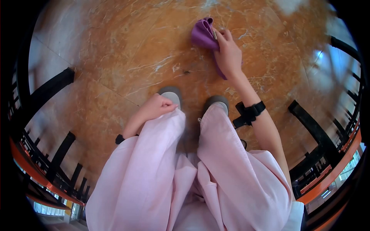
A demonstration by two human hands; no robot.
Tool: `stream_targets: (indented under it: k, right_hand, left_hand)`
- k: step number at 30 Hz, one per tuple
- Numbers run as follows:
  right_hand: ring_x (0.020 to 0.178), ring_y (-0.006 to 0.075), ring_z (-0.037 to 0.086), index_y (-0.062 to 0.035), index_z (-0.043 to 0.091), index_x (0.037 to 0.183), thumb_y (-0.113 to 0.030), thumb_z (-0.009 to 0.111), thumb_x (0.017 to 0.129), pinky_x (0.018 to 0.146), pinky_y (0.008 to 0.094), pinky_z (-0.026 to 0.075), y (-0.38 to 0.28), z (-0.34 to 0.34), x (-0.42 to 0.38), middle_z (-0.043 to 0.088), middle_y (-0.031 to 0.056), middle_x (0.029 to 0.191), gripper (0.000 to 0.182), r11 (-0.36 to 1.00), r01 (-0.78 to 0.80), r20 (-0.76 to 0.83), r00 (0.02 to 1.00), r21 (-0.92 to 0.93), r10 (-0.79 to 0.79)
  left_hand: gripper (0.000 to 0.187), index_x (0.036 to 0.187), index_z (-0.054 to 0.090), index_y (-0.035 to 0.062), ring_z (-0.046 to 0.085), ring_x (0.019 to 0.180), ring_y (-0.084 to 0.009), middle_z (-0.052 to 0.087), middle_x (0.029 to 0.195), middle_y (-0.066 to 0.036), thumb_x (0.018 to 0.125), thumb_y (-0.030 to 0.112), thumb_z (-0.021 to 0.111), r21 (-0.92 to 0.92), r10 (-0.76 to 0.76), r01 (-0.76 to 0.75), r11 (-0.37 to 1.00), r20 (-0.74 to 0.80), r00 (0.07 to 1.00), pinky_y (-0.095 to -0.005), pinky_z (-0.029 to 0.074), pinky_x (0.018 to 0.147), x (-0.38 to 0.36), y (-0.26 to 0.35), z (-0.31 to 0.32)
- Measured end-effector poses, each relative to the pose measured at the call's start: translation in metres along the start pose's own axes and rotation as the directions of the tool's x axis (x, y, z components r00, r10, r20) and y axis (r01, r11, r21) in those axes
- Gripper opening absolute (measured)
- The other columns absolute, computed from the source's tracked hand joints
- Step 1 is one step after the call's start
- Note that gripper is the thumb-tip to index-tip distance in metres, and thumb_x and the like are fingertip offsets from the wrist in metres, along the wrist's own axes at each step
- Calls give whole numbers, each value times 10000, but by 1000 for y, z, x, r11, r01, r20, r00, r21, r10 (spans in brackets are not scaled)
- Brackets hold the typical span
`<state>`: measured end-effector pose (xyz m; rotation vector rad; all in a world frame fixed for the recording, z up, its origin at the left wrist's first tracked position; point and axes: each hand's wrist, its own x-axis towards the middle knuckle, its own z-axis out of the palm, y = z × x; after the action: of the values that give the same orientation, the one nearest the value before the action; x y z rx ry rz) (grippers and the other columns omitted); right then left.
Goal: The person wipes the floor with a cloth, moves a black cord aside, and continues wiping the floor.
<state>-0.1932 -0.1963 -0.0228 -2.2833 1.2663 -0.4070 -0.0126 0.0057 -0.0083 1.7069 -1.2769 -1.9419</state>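
My right hand [228, 54] presses a purple cloth [204, 34] onto the brown marble floor [127, 54] in front of my feet. The cloth bunches up beyond my fingers and a strip of it shows under my palm. A black strap sits on my right forearm [248, 112]. My left hand [157, 106] is closed in a loose fist and rests on my left knee, on the pink trousers [154, 173]. It holds nothing that I can see. My two grey shoe tips [172, 94] stand on the floor between my hands.
Black chair or table legs stand on the left [46, 92] and on the right [312, 127]. More dark furniture frames with orange edges ring the lower left [42, 177] and lower right [331, 173]. Pale veins and tile seams cross the marble.
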Motion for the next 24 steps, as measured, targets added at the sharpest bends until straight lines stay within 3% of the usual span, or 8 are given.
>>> stream_targets:
  k: [4, 6, 9, 14, 18, 20, 24]
  right_hand:
    - [851, 306, 597, -128, 545, 1172, -17, 566, 714, 686, 395, 494, -14, 22, -24, 539, 93, 1017, 472, 995, 102, 39, 994, 8, -102]
    - [843, 312, 597, -132, 551, 1154, -25, 553, 719, 683, 386, 495, -29, 30, -37, 532, 96, 1017, 448, 965, 230, 188, 950, 124, -250]
    - [961, 292, 585, -164, 535, 1214, 13, 548, 695, 743, 377, 493, -42, 29, -40, 542, 77, 1121, 548, 960, 153, 409, 880, 236, -241]
    - [997, 364, 559, -67, 568, 1155, 40, 506, 710, 836, 364, 464, -31, -8, -43, 567, 174, 1077, 462, 932, -70, 52, 997, 356, 55]
    - [998, 370, 551, -22, 577, 1102, 22, 499, 753, 845, 381, 446, 28, -43, -51, 561, 169, 1063, 361, 954, -249, -231, 931, 167, 284]
    - [908, 355, 584, -82, 550, 1174, -20, 513, 763, 747, 424, 475, 63, -44, -61, 529, 118, 1082, 417, 931, -358, -313, 893, -64, 322]
    - [886, 341, 591, -110, 509, 1225, 8, 545, 701, 711, 429, 495, 56, -31, -64, 503, 89, 1134, 539, 886, -402, -202, 910, -231, 361]
  left_hand:
    - [353, 638, 524, -31, 312, 445, -120, 377, 486, -104, 835, 246, 619, -8, -12, 12, 1000, -7, 1000, -329, 277, 436, -1, -2, 1]
    - [353, 639, 525, -34, 316, 447, -117, 379, 485, -103, 835, 244, 620, -14, 0, 0, 1000, -18, 1000, -327, 278, 436, 1, -2, 2]
    - [355, 640, 526, -37, 321, 450, -107, 381, 485, -94, 836, 244, 622, -22, -6, 6, 1000, -6, 1000, -319, 282, 438, 1, -4, 2]
    - [345, 655, 548, -30, 327, 443, -109, 397, 481, -96, 845, 251, 612, 10, -36, 36, 999, -16, 999, -315, 290, 442, -3, 1, 1]
    - [403, 589, 475, -25, 266, 462, -62, 305, 472, -23, 869, 235, 605, 6, -21, 22, 1000, -40, 999, -292, 224, 428, -3, 2, 3]
    - [419, 576, 460, -19, 263, 461, -63, 301, 471, -23, 871, 241, 601, -35, 16, -18, 999, -52, 999, -298, 222, 431, -3, 2, 4]
    - [422, 575, 463, -18, 266, 462, -65, 306, 470, -20, 873, 248, 599, 4, -10, 10, 1000, -11, 1000, -299, 230, 433, -2, 3, 0]
